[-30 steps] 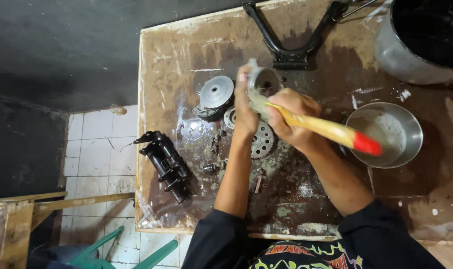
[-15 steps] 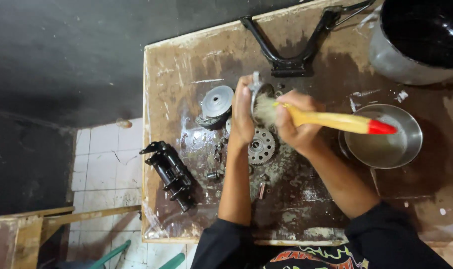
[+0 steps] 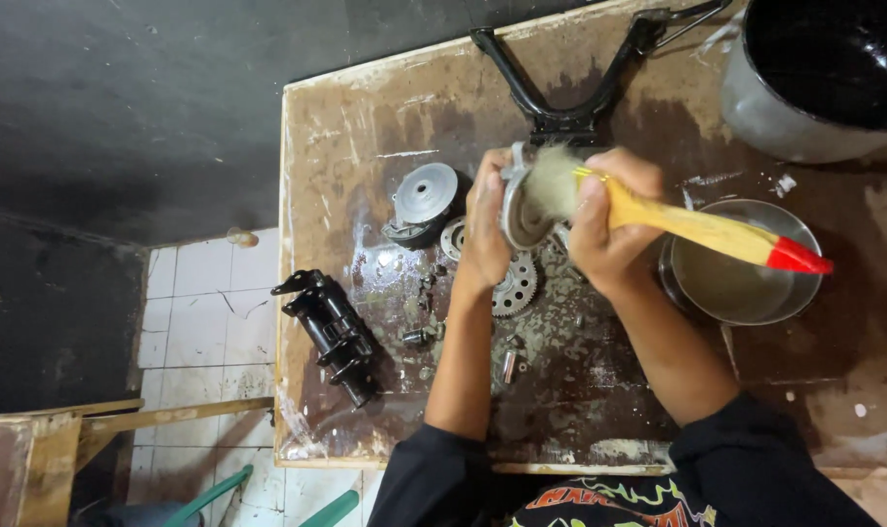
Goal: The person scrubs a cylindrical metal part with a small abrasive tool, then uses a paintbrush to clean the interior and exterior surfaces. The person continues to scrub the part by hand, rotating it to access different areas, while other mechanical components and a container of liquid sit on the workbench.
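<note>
My left hand (image 3: 484, 234) grips a round grey metal engine part (image 3: 517, 210), held on edge above the wet brown table (image 3: 365, 127). My right hand (image 3: 604, 224) holds a paintbrush (image 3: 692, 226) with a yellow wooden handle and a red tip; its pale bristles (image 3: 553, 183) press against the part's upper face. Under the hands lies a toothed gear (image 3: 515, 288). A steel bowl (image 3: 746, 283) of cloudy liquid stands just right of my right hand.
A grey pulley-like part (image 3: 424, 200) lies left of the hands, a black metal assembly (image 3: 331, 332) sits at the table's left edge, and a black bracket (image 3: 575, 107) lies at the back. A large pot (image 3: 814, 73) fills the back right. Small bolts (image 3: 510, 363) scatter near the front.
The brush has swept upward over the metal part, its red tip swinging right and down. My left hand turned the part more on edge. The view shifted slightly.
</note>
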